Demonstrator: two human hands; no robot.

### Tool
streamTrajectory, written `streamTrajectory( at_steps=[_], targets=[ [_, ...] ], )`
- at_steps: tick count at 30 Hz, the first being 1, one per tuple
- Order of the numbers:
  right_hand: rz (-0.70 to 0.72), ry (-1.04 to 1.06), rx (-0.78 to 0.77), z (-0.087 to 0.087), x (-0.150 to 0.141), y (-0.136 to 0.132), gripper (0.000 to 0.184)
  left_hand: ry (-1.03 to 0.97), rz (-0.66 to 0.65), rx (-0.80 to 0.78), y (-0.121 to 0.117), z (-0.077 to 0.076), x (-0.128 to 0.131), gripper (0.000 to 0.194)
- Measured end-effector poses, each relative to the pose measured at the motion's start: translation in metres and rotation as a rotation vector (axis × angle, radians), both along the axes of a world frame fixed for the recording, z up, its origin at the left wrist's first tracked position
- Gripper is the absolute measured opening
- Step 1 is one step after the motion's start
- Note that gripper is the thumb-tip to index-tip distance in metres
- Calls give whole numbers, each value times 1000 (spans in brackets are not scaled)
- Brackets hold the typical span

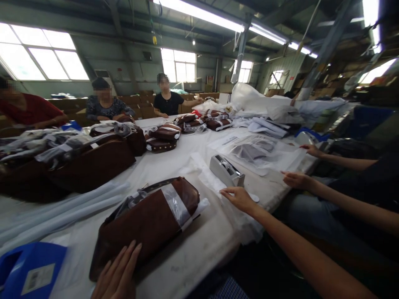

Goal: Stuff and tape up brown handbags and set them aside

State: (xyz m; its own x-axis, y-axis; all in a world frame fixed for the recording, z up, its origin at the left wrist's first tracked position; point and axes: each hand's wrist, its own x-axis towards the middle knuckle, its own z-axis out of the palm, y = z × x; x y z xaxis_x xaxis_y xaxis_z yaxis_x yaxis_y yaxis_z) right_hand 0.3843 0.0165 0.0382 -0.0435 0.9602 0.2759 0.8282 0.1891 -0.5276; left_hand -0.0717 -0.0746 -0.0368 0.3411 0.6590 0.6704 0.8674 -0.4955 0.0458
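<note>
A brown leather handbag (pixel 146 218) lies on its side in front of me, a clear plastic wrap (pixel 176 203) banded round its far end. My left hand (pixel 116 272) rests flat on the near end of the bag, fingers stretched out. Beyond the bag, my right hand (pixel 240 199) has thumb and fingers pressed together. Whatever is in that pinch, if anything, is too small to make out. Just past those fingertips stand a grey tape dispenser (pixel 227 170) and a crumpled white wrapping sheet (pixel 207 176).
A blue tape dispenser (pixel 33 270) sits at the near left, beside rolled white sheets (pixel 77 205). Several brown bags (pixel 93 164) are piled on the left and farther back. At right, a co-worker's hands (pixel 299 180) hold a plastic bag (pixel 258 151). Several people sit across the table.
</note>
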Motion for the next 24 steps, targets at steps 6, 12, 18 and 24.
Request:
streamTrajectory(
  at_steps=[6,12,18,24],
  targets=[
    [68,-14,48,19,-29,-10,25,-93,68,-21,-5,4,4,68],
    [374,73,-76,20,-93,-52,19,-234,204,6,2,20,10,68],
    [595,213,-411,16,-123,-75,22,-288,343,40,11,45,15,66],
    [188,-70,-44,-29,-131,-42,59,-320,382,54,14,55,17,65]
  ],
)
